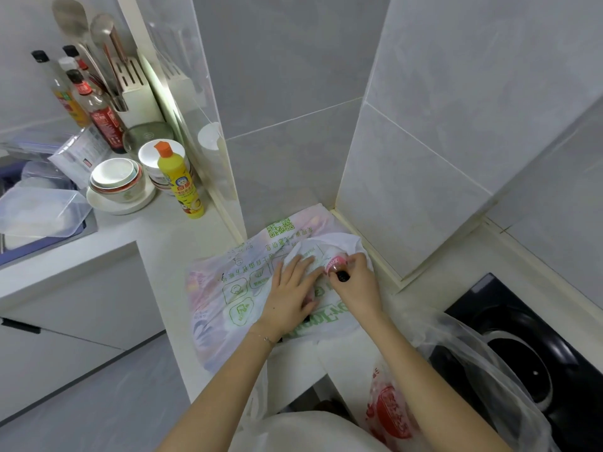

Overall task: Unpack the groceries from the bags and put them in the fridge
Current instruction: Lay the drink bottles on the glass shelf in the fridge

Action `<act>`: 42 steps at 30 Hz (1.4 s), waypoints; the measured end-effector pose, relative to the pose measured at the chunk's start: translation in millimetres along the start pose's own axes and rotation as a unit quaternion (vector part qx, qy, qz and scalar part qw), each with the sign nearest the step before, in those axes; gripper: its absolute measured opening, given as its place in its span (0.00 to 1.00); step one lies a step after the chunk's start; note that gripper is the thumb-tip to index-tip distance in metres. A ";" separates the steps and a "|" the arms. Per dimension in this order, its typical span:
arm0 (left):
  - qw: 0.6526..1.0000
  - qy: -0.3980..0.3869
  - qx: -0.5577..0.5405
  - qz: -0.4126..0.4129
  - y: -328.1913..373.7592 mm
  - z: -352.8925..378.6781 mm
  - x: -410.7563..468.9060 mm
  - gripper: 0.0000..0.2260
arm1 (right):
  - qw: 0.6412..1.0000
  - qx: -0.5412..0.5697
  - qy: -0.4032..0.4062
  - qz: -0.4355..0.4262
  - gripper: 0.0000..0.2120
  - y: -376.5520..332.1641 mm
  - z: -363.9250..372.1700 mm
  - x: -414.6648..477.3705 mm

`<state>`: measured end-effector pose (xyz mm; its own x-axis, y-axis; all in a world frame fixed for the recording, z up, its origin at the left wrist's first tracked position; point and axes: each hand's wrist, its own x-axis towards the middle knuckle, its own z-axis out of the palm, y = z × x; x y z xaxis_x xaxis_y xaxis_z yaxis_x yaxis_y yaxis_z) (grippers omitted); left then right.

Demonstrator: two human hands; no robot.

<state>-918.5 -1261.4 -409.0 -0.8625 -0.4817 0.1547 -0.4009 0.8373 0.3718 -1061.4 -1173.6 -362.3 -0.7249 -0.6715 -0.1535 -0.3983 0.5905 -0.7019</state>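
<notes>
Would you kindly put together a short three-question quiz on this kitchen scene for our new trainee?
1. True or false: the left hand rests with straight fingers on the white bag with green print.
2. Which hand grips the pink-labelled item at the bag? A) left hand B) right hand C) neither
3. Fill in: the yellow bottle on the counter has an ___ cap.

Key: 1 true; 2 B; 3 orange.
</notes>
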 end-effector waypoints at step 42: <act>0.886 0.154 -0.390 -0.197 9.2 -94.9 -53.0 0.28 | 0.991 -0.070 -0.116 -0.011 0.20 8.1 28.8 -26.2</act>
<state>-847.2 -1252.7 -326.9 -0.5302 -0.8450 0.0700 -0.2129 0.2126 0.9536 -1029.4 -1164.1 -384.0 -0.5722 -0.7606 -0.3066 -0.4990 0.6196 -0.6058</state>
